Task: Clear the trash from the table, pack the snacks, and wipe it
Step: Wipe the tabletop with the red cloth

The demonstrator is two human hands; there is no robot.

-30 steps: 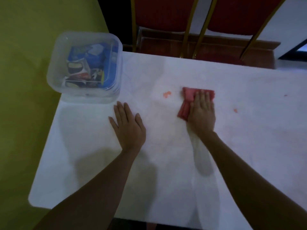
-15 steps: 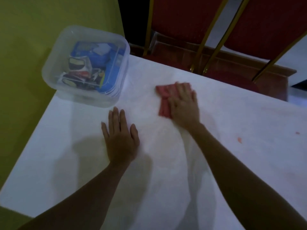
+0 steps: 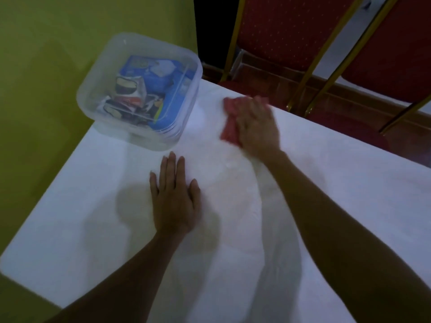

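Nearest, the white table runs broad and bare toward the person. The left hand lies flat on it, 4 fingers straight and close together, thumb slightly out, apparently as a brace. Beyond it, the right hand presses down on the red cloth, fingers laid flat over it; blur hides how widely they spread. The cloth looks soft, light and limp, likely to bunch (it is already folded under the palm), so flat downward pressure probably suits it better than a pinch. It sits near the table's far edge, with the clear container of snacks close on its left at the corner. I judge the open room lies rightward and back toward the body. The 2 red chairs stand behind.
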